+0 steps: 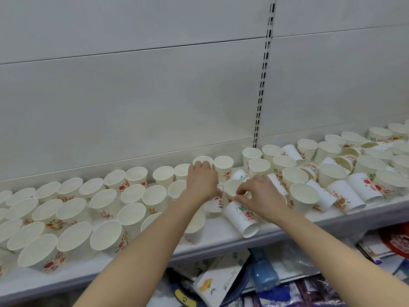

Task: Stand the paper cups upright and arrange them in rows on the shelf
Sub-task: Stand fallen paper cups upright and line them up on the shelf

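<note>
White paper cups with red and orange print cover the white shelf (218, 227). On the left, several upright cups (131, 214) stand in rough rows. On the right, upright cups mix with cups lying on their sides (355, 192). My left hand (202, 180) reaches to the back row, its fingers curled over the rim of an upright cup (203, 160). My right hand (259, 196) pinches the rim of another upright cup (232, 187) between the two hands. A cup on its side (242, 219) lies just under my right hand, near the front edge.
The pale back panel carries a slotted metal upright (262, 85). Below the shelf sits a lower level crowded with packaged goods (221, 282) and a blue wrapped item (264, 273). A red package (396, 240) shows at the lower right.
</note>
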A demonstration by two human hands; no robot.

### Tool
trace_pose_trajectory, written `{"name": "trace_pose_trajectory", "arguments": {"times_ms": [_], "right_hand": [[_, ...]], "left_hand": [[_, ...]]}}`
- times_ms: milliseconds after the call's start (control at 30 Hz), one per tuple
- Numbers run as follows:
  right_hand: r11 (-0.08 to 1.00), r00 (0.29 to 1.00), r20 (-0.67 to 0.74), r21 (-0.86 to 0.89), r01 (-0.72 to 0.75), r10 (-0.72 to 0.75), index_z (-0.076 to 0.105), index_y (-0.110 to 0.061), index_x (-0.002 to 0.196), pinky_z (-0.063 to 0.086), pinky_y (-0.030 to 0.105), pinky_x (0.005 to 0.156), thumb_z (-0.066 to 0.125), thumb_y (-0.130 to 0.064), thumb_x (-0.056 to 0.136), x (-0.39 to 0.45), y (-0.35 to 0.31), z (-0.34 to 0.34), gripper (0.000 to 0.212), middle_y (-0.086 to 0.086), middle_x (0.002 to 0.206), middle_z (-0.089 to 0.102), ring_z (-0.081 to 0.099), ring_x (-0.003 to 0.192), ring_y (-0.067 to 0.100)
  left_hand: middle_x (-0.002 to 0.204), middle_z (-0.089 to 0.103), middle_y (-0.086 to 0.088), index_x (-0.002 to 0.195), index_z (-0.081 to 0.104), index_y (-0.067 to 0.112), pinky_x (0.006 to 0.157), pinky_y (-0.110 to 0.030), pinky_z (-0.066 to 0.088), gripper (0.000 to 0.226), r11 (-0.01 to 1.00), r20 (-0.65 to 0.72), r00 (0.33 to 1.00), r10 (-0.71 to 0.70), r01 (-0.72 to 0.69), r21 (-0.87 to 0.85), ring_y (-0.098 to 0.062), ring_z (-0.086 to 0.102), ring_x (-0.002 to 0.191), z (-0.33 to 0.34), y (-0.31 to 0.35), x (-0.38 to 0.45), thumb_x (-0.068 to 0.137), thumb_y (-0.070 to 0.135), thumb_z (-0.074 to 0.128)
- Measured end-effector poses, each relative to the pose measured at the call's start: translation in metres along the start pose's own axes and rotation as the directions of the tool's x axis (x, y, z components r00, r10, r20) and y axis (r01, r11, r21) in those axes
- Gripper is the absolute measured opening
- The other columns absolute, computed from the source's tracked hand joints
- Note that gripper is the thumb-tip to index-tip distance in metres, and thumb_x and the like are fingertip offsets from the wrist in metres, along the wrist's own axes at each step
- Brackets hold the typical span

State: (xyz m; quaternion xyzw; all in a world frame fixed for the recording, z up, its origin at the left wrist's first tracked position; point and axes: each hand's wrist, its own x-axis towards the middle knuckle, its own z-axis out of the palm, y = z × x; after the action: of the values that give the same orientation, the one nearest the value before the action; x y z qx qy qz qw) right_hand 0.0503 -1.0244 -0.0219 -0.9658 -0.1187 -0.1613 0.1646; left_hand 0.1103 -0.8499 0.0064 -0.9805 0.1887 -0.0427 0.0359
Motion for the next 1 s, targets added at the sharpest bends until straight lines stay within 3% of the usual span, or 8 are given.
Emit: {"name": "trace_pose_trajectory", "arguments": {"times_ms": [200, 300, 500, 600, 733, 867, 1000], "right_hand": [[0.994, 0.999, 0.026, -0.100, 0.038, -0.036, 0.073, -0.027, 0.089, 0.030, 0.032, 0.078, 0.059, -0.040, 0.086, 0.009, -0.015, 0.015, 0.020, -0.005, 0.084, 0.070, 0.052, 0.089, 0.020], [0.995, 1.000, 0.008, -0.095, 0.023, -0.022, 0.074, -0.026, 0.088, 0.029, 0.031, 0.077, 0.060, -0.036, 0.085, 0.012, -0.021, 0.021, 0.018, -0.002, 0.082, 0.070, 0.052, 0.086, 0.021], [0.984, 0.997, 0.008, 0.164, -0.075, 0.075, 0.074, -0.023, 0.087, 0.037, 0.030, 0.068, 0.065, -0.030, 0.083, 0.011, -0.030, 0.027, 0.012, -0.001, 0.083, 0.068, 0.052, 0.090, 0.018], [0.968, 0.997, 0.041, 0.240, -0.073, 0.065, 0.073, -0.026, 0.084, 0.042, 0.033, 0.071, 0.063, -0.032, 0.084, 0.016, -0.026, 0.026, 0.011, -0.005, 0.082, 0.067, 0.050, 0.092, 0.015], [0.982, 0.989, -0.088, 0.155, -0.107, 0.122, 0.071, -0.024, 0.093, 0.047, 0.036, 0.072, 0.058, -0.023, 0.087, 0.044, 0.004, 0.003, 0.014, -0.005, 0.092, 0.068, 0.051, 0.098, 0.017], [0.994, 0.963, 0.245, -0.020, -0.109, 0.110, 0.064, -0.028, 0.109, 0.049, 0.032, 0.073, 0.059, -0.020, 0.080, 0.077, 0.040, -0.008, 0.030, -0.002, 0.110, 0.065, 0.055, 0.104, 0.019], [0.998, 0.922, 0.386, -0.066, -0.011, 0.036, 0.058, -0.026, 0.122, 0.049, 0.032, 0.076, 0.060, -0.020, 0.079, 0.092, 0.050, -0.001, 0.044, -0.001, 0.120, 0.061, 0.056, 0.108, 0.021]], "left_hand": [[0.107, 0.058, -0.002, 0.099, 0.070, 0.025, 0.089, -0.036, 0.031, 0.029, 0.998, -0.118, 0.992, -0.032, 0.038, 0.048, -0.027, 0.046, 0.104, 0.000, -0.024, -0.033, 0.079, 0.045, 0.067], [0.108, 0.059, -0.003, 0.101, 0.069, 0.024, 0.088, -0.036, 0.031, 0.028, 0.997, -0.102, 0.994, -0.043, 0.050, 0.061, -0.027, 0.047, 0.104, 0.002, -0.029, -0.042, 0.081, 0.043, 0.066], [0.107, 0.058, 0.006, 0.102, 0.062, 0.030, 0.091, -0.033, 0.030, 0.029, 0.996, -0.241, 0.970, -0.046, 0.026, -0.088, -0.020, 0.049, 0.106, -0.007, -0.007, -0.060, 0.082, 0.051, 0.064], [0.102, 0.066, 0.007, 0.098, 0.064, 0.030, 0.087, -0.033, 0.038, 0.031, 0.985, -0.127, 0.992, 0.021, -0.042, -0.168, -0.019, 0.056, 0.101, -0.009, 0.009, -0.065, 0.078, 0.053, 0.067], [0.115, 0.059, 0.002, 0.116, 0.053, 0.028, 0.083, -0.037, 0.047, 0.050, 0.978, 0.060, 0.992, 0.112, -0.100, -0.182, -0.023, 0.056, 0.107, -0.002, 0.022, -0.059, 0.076, 0.051, 0.072], [0.127, 0.051, 0.001, 0.129, 0.047, 0.030, 0.083, -0.035, 0.045, 0.062, 0.995, 0.167, 0.982, 0.090, -0.081, -0.062, -0.023, 0.052, 0.116, 0.001, 0.032, -0.052, 0.076, 0.048, 0.073], [0.122, 0.054, 0.002, 0.111, 0.062, 0.027, 0.075, -0.030, 0.039, 0.042, 0.999, 0.149, 0.988, 0.030, -0.025, -0.032, -0.021, 0.052, 0.114, -0.001, 0.036, -0.051, 0.076, 0.047, 0.073]]}}
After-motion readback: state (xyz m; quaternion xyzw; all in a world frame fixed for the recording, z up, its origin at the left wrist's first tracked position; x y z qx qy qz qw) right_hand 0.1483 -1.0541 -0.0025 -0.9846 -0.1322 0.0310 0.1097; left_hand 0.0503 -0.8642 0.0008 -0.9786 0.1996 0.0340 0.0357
